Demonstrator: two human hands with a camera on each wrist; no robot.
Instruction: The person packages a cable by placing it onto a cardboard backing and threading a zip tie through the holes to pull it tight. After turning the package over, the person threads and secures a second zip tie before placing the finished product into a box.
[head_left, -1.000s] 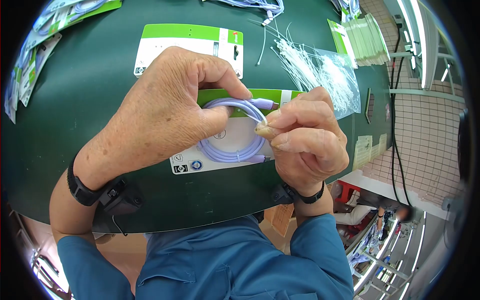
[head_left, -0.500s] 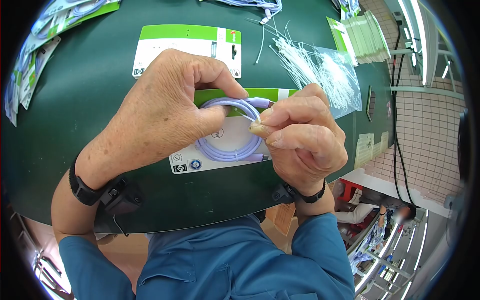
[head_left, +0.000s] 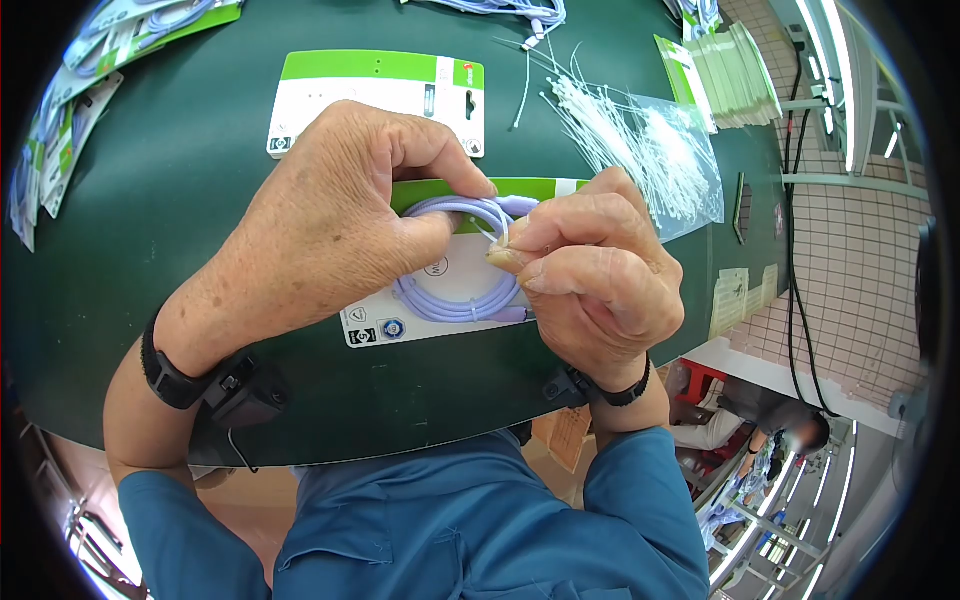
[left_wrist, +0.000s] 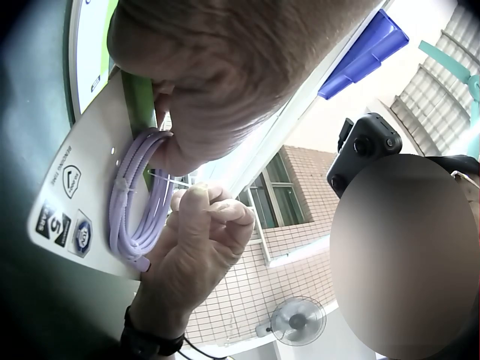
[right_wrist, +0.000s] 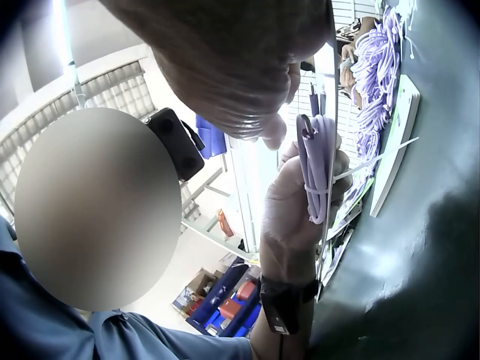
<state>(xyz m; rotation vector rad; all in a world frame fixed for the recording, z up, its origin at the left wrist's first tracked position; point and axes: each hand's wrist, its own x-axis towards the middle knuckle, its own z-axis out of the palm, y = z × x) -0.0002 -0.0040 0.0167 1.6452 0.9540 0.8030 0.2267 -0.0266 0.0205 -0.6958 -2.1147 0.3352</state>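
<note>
A coil of lilac charging cable lies against a white and green packaging card. My left hand grips both at the coil's upper left, thumb inside the ring and the other fingers behind the card. Thumb and index finger of my right hand pinch a thin white cable tie at the coil's upper right. In the right wrist view, the tie's other end sticks out behind the card. Another tie is round the coil lower down. The right fingers partly hide the plug near them.
Another card lies on the green table beyond my hands. To the right are loose white cable ties on a plastic bag and a stack of cards. Packed cables lie at the far left, more cables at the back.
My right hand has shifted a little left toward the middle of the coil, bringing the pinched tie along. My left hand keeps its grip in nearly the same place.
</note>
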